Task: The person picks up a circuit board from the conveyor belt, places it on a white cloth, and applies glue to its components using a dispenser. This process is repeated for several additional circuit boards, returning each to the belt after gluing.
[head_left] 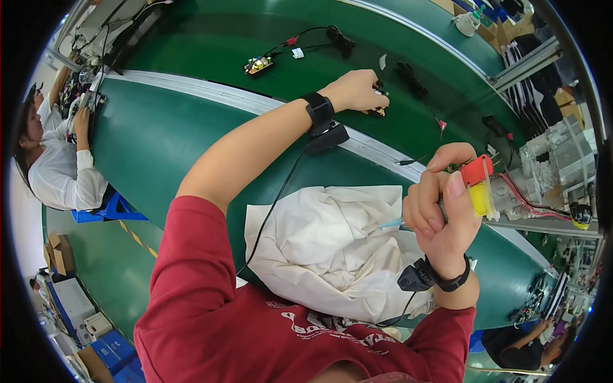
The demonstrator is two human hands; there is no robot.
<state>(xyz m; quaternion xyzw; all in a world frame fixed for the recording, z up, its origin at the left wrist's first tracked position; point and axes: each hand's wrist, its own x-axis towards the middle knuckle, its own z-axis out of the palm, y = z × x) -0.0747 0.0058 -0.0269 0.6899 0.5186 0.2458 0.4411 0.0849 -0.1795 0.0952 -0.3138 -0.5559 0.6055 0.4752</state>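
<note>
Left hand [363, 91] at 1 o'clock: fingers closed on a small circuit board [380, 112], over the green belt [204, 38]. Right hand [444, 199] at 3 o'clock: fingers curled around a pale-blue stick [392, 223], thumb at a red block [476, 170].

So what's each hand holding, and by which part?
The right hand holds a light-blue stick behind its protruding end; whether it also holds the red block is unclear. The left hand mostly hides a small part, so its hold cannot be told.
</note>
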